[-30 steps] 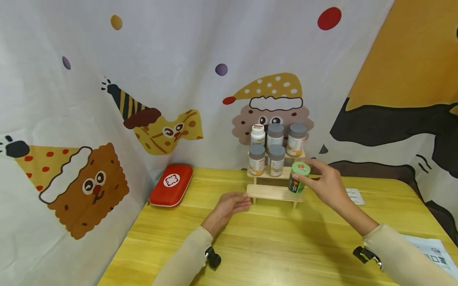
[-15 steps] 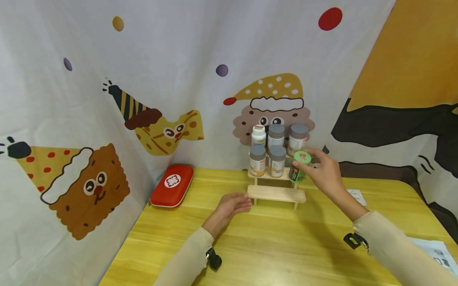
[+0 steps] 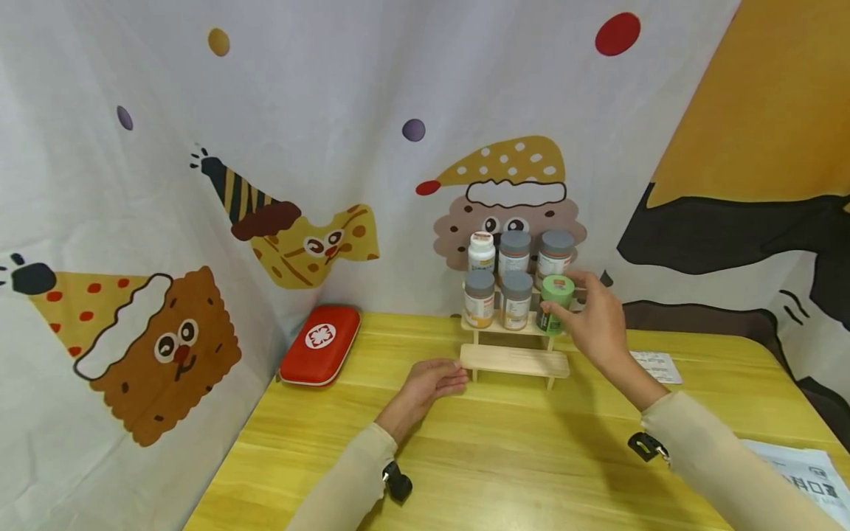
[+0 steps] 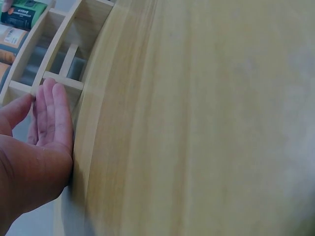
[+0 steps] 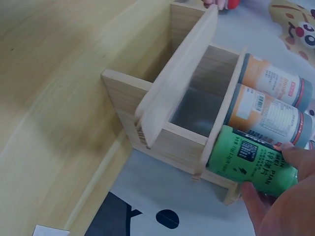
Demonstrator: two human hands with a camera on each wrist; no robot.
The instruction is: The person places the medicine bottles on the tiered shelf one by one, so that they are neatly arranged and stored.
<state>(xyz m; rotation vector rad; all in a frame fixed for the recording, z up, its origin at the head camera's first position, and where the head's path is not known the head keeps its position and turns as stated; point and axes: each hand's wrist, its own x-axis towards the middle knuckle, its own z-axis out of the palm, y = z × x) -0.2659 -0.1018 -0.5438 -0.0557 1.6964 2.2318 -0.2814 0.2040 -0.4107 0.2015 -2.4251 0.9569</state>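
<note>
My right hand grips a green jar with a green lid, thumb on one side and fingers on the other. In the right wrist view the jar stands at the end of the middle step, beside two grey-lidded bottles. The three-step wooden rack has a bare lowest step. My left hand is at that step's left end, its straight fingers touching the rack's edge. In the left wrist view the thumb and fingers of the left hand lie against the rack's end.
On the top step stand a white bottle and two grey-lidded bottles. A red zippered case lies to the left near the printed cloth wall. A white blister pack lies behind my right wrist, and a printed plastic sheet at the right.
My right hand has lifted the green jar from in front of the lowest step up and back to the right end of the middle step. The left hand has stayed at the rack.
</note>
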